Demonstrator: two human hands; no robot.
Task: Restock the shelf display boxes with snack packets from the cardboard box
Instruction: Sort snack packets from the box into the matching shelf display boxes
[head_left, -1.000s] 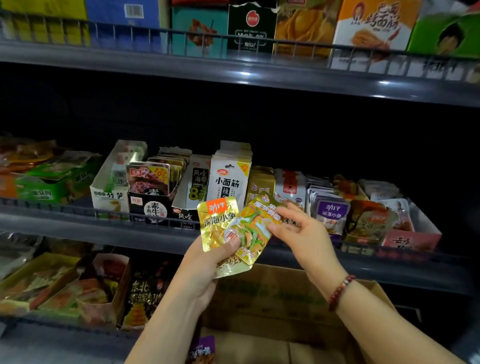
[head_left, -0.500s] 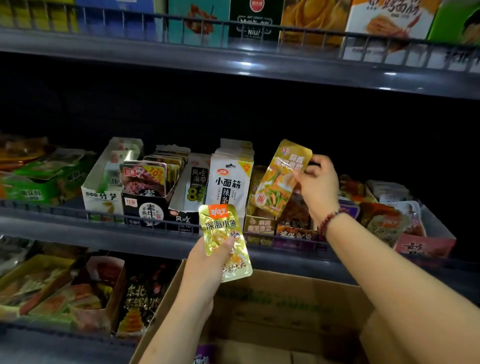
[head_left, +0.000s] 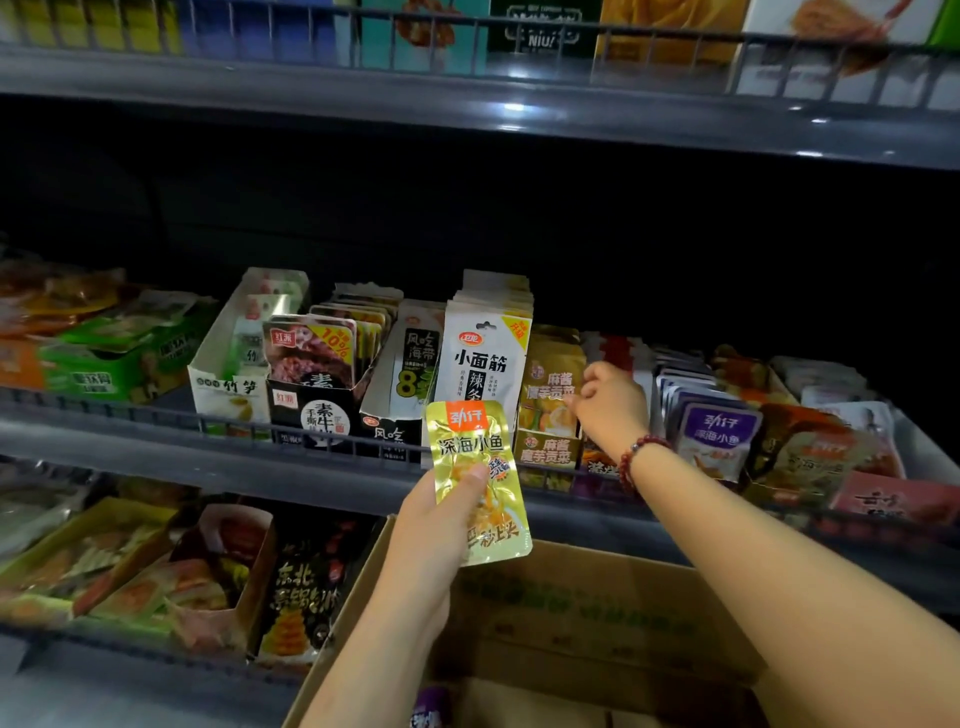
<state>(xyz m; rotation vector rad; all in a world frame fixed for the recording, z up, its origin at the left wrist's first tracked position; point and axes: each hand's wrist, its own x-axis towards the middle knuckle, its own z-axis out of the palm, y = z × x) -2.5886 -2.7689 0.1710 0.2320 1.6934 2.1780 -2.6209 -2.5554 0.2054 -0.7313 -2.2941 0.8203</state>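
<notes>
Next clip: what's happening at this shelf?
A person is restocking snack packets on a shop shelf. The left hand holds a gold packet up in front of the shelf rail, thumb across its front. The right hand reaches into the middle shelf, its fingers at the front packet in the yellow display box; whether it grips that packet is unclear. An open cardboard box sits below the arms, its contents mostly out of view.

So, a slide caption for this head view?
Left hand holds a shiny yellow fish-snack packet; right hand reaches the gold display box.
</notes>
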